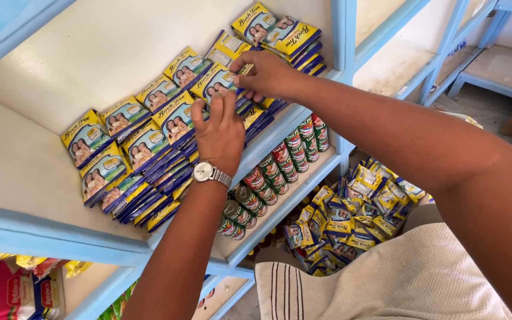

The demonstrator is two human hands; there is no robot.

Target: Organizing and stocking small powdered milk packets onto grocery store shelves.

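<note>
Blue-framed shelf (42,237), cream boards. Top board: sachets (143,142) in overlapping rows. Lower board: cans (268,178). Left hand (220,133) flat, fingers together, on sachets; right hand (265,74) pinches one sachet.

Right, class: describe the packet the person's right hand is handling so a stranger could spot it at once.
Start at the light blue shelf unit and its upper cream shelf, where rows of blue-and-yellow packets overlap. Follow the rows up to the right hand, above the left hand with the wristwatch. The packet is the one pinched under those fingertips; its neighbours lie untouched.
</note>
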